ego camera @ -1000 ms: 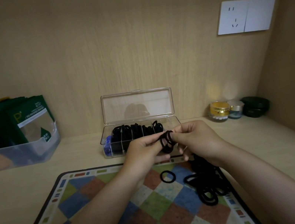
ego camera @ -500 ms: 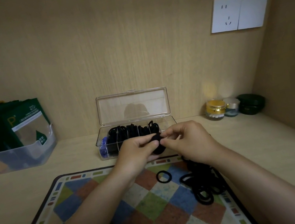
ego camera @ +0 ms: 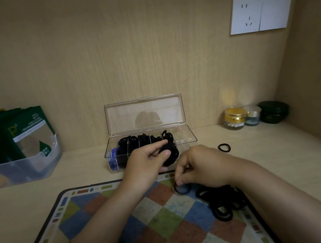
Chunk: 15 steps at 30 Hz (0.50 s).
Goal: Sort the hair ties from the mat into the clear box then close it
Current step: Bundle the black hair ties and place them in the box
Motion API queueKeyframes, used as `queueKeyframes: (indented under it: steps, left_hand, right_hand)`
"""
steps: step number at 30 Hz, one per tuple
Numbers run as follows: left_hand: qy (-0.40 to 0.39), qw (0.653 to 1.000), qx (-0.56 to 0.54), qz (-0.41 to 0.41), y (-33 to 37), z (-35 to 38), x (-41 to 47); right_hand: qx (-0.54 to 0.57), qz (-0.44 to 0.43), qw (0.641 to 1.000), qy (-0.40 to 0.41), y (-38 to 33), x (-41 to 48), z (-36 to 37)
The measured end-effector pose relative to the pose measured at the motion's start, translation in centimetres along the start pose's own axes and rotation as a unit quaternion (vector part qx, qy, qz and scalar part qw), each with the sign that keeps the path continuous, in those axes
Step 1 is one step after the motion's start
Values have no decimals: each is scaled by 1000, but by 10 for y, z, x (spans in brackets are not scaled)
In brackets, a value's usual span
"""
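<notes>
The clear box (ego camera: 188, 138) stands open at the back of the desk, lid upright, with several black hair ties and something blue in its compartments. My left hand (ego camera: 145, 164) hovers in front of the box, shut on a bundle of black hair ties (ego camera: 170, 153). My right hand (ego camera: 203, 165) reaches down to the checkered mat (ego camera: 114, 231), fingertips pinching a single black hair tie (ego camera: 181, 189) that lies on it. A pile of black hair ties (ego camera: 222, 202) lies on the mat under my right wrist. One stray hair tie (ego camera: 224, 148) lies on the desk right of the box.
A translucent bin (ego camera: 16, 168) holding green packets stands at the left. Three small jars (ego camera: 254, 115) sit at the back right near the side wall. A white wall socket (ego camera: 260, 13) is on the back panel.
My hands, joined over a bundle of ties before, have parted. The left keeps the bundle near the box. The right dropped to the single tie on the mat.
</notes>
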<state>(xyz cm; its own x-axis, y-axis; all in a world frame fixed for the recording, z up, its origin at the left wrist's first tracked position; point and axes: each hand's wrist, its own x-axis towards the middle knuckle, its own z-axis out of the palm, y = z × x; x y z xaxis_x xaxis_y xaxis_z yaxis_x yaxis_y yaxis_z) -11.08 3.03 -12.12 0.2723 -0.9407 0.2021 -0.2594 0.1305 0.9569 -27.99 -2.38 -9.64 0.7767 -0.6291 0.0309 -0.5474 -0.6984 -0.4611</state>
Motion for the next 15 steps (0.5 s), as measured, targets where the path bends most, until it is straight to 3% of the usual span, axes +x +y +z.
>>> queueKeyframes:
  steps: [4, 7, 11, 15]
  left_hand:
    - [-4, 1000, -4, -2, -3, 1, 1]
    - [-13, 1000, 17, -5, -5, 7, 1]
    - [-25, 999, 35, 9, -6, 21, 3]
    - [-29, 997, 61, 20, -5, 29, 6]
  right_hand:
    - [67, 74, 989, 111, 29, -5, -30]
    - [5, 160, 973, 166, 63, -13, -46]
    - [-112, 253, 952, 132, 96, -11, -42]
    - [-110, 279, 946, 122, 105, -6, -39]
